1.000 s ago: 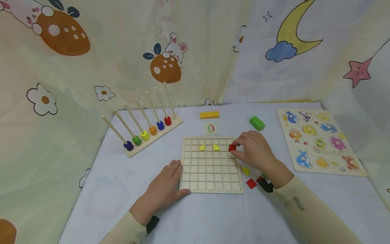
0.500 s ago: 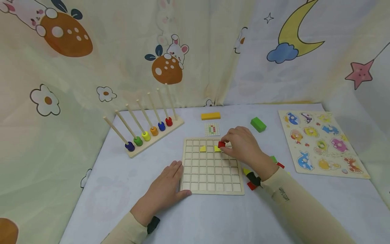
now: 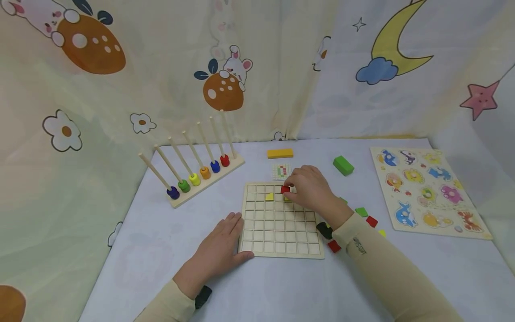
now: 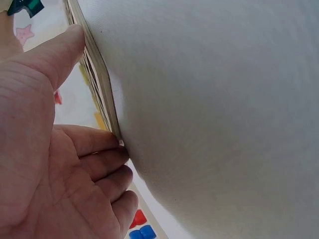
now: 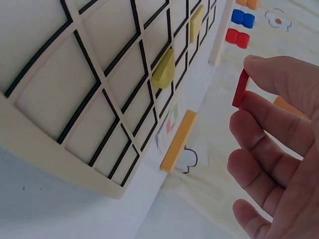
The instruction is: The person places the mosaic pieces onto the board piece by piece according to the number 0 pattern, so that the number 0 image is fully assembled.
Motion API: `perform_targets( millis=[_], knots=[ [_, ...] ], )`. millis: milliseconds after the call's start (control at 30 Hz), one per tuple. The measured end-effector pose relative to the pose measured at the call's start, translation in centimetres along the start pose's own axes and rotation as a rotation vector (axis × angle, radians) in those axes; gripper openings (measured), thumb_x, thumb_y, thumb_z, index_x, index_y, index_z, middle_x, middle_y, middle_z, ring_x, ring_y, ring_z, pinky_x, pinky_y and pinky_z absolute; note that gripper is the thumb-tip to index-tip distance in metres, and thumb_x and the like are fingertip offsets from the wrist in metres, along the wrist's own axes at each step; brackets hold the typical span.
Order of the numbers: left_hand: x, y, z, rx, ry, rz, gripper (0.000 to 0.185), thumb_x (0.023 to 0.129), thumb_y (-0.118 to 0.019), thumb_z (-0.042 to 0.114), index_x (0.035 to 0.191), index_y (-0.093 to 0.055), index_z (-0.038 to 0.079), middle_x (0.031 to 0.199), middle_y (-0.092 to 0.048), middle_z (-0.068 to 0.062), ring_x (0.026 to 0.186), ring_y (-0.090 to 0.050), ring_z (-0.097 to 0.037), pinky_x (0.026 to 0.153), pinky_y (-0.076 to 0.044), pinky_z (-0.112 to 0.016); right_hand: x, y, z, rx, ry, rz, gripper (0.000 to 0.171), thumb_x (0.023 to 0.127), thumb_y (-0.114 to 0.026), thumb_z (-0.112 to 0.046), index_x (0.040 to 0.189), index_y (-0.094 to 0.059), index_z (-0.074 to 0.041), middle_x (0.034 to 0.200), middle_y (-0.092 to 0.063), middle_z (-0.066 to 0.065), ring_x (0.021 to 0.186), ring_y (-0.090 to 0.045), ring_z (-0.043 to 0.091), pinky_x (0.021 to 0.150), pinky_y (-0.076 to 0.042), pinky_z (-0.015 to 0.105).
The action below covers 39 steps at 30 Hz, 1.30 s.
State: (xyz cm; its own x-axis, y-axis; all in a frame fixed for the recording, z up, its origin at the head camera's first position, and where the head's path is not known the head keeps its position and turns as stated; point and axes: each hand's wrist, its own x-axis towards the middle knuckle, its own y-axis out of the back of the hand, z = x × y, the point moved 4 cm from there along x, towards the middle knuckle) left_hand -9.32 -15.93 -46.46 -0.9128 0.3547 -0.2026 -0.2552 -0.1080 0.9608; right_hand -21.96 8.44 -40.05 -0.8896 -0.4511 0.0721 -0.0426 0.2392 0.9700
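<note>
Red tile (image 3: 284, 189), pinched in right hand (image 3: 309, 190) fingers, had travelled leftward over wooden grid board (image 3: 277, 243), beside yellow pieces (image 3: 269, 196); placement seemingly near; left hand (image 3: 219, 250) lay flat, fingers relaxed, steadying board.

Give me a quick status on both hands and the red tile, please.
Right hand pinches red tile above grid board. Left hand flat, bracing board edge. Yellow tile beside it.

Right hand (image 3: 309, 188) moved left along the far rows of the wooden grid board (image 3: 277, 232), carrying the small red square tile (image 3: 285, 189) pinched in its fingertips, from the board's right edge to over the right-hand yellow tile (image 3: 288, 199). That yellow piece is now mostly hidden under the hand. With the arm shifted, loose green (image 3: 361, 211) and red tiles (image 3: 372, 221) right of the board came into view.
</note>
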Motion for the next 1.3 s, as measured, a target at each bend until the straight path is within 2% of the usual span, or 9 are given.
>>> perform_targets(
  millis=[400,600,933,1300],
  knots=[
    [0.1,0.0,0.2,-0.011,0.001,-0.007,0.105,0.09,-0.068,0.07,0.165,-0.03,0.008,0.175,-0.025,-0.009,0.164,-0.02,-0.028,0.133,-0.026,-0.048,1.5,-1.4,-0.5,-0.017,-0.006,-0.089,0.024,0.089,-0.084,-0.036,0.104,-0.084,-0.018,0.093,-0.071,-0.002,0.094,-0.056,0.022,0.115,-0.043,0.049],
    [0.1,0.1,0.2,-0.001,0.0,-0.002,0.105,0.089,-0.068,0.071,0.165,-0.03,0.008,0.175,-0.026,-0.009,0.164,-0.02,-0.027,0.132,-0.026,-0.048,1.9,-1.9,-0.7,-0.018,0.005,-0.101,0.018,0.089,-0.084,-0.036,0.097,-0.083,-0.02,0.091,-0.073,-0.005,0.093,-0.055,0.022,0.116,-0.042,0.051],
    [0.1,-0.1,0.1,-0.006,-0.004,-0.002,0.105,0.09,-0.068,0.071,0.165,-0.031,0.007,0.174,-0.026,-0.01,0.164,-0.02,-0.028,0.132,-0.026,-0.049,2.3,-3.1,-0.6,-0.05,0.02,-0.123,0.015,0.091,-0.081,-0.037,0.09,-0.081,-0.022,0.084,-0.064,-0.007,0.09,-0.054,0.021,0.116,-0.042,0.051],
    [0.1,0.0,0.1,0.002,0.0,-0.008,0.106,0.089,-0.068,0.072,0.165,-0.031,0.007,0.174,-0.026,-0.01,0.164,-0.02,-0.029,0.132,-0.027,-0.049,2.4,-3.8,-0.3,-0.067,0.027,-0.144,0.018,0.091,-0.081,-0.035,0.08,-0.073,-0.024,0.085,-0.062,-0.006,0.089,-0.052,0.021,0.116,-0.042,0.052]
  ],
)
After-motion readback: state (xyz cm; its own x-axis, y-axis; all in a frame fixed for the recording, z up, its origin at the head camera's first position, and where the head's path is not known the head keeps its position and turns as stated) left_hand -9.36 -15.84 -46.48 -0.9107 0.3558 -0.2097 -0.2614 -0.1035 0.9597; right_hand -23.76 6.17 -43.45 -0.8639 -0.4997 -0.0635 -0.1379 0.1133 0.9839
